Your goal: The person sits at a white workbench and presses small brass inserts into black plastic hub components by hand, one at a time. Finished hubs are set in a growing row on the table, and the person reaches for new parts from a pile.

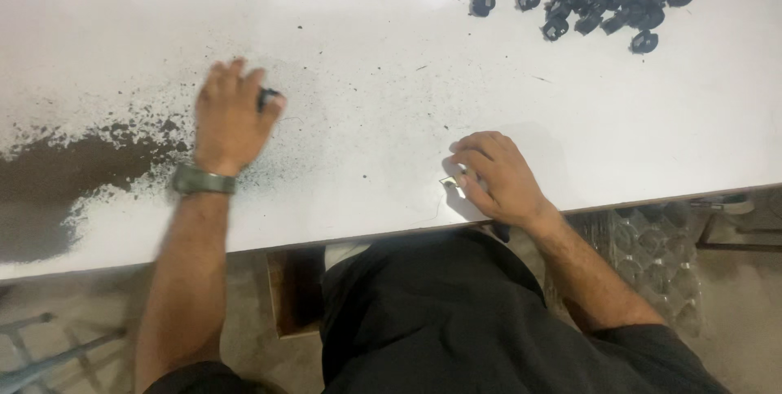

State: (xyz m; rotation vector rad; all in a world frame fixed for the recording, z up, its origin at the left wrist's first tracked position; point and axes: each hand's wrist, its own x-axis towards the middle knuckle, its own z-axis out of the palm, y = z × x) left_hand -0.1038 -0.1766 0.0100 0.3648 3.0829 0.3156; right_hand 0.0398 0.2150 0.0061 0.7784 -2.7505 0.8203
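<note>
Left hand (230, 117) closed around black part (269, 98); right hand (497, 178) pinching small metal piece (453, 185).

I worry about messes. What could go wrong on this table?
1. The left hand holds a small black part beside the dark powder; a sweep might smear it across the white table.
2. The small metal piece under the right hand lies near the edge and might fall.

I stand at a white desk (391, 52), its surface worn dark at the left. Below its edge lies a dusty concrete floor (90, 296), with a metal frame (41, 357) at left and a plastic bag (652, 255) at right.
</note>
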